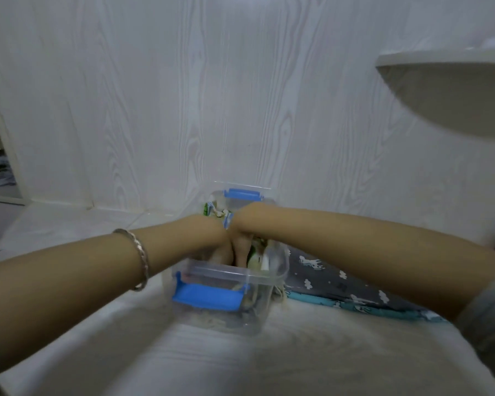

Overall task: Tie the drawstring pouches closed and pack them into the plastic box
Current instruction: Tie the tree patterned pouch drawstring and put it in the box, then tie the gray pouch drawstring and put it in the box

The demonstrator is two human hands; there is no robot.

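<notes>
A clear plastic box [269, 274] with blue latches [209, 295] stands on the pale surface in the middle of the view. Both my hands reach down into it side by side. My left hand [222, 248] and my right hand [242, 248] have their fingers pointing straight down, pressing on the pouches inside. One green-and-white patterned pouch [214, 211] sticks up at the box's far left corner behind my wrists. Another pouch [259, 254] shows by the right wall. The fingertips are blurred behind the box's wall.
A grey cloth with white animal prints and a teal edge [326, 278] lies right of the box, touching it. A white wood-grain wall [183, 110] rises just behind. A rounded shelf [455, 90] juts out at the upper right. A bracelet [140, 258] circles my left wrist.
</notes>
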